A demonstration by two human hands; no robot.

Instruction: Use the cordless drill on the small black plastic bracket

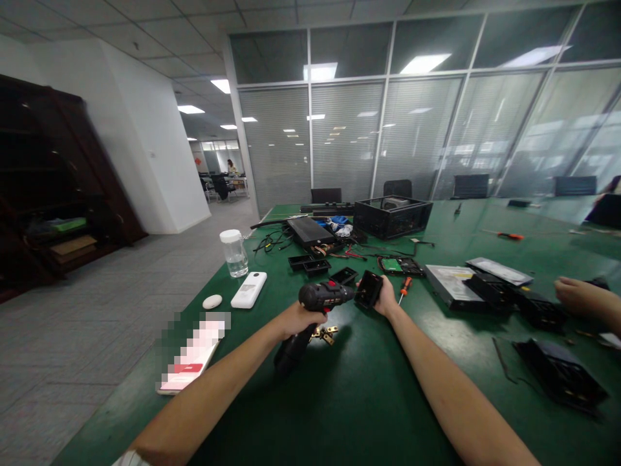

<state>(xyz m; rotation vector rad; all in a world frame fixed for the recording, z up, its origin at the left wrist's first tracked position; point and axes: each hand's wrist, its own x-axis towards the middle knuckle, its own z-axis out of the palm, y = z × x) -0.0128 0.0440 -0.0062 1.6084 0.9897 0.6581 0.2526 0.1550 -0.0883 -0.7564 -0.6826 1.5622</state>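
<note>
My left hand [301,319] is closed round the grip of a black cordless drill [323,296], whose nose points right. The drill's tip is at a small black plastic box [369,288]; whether the bit touches it I cannot tell. My right hand [385,296] holds that box from its right side, tilted up off the table. Small brass-coloured metal pieces [328,335] lie below the drill. Several similar black boxes [316,266] lie just beyond. An orange-handled screwdriver [405,288] lies right of my right hand.
A water jar [236,254], a white power bank [249,289] and a phone [196,356] stand or lie at left. A black open case [392,217] and cables are at the back. Metal drives [456,287] lie at right, near another person's hand [582,296].
</note>
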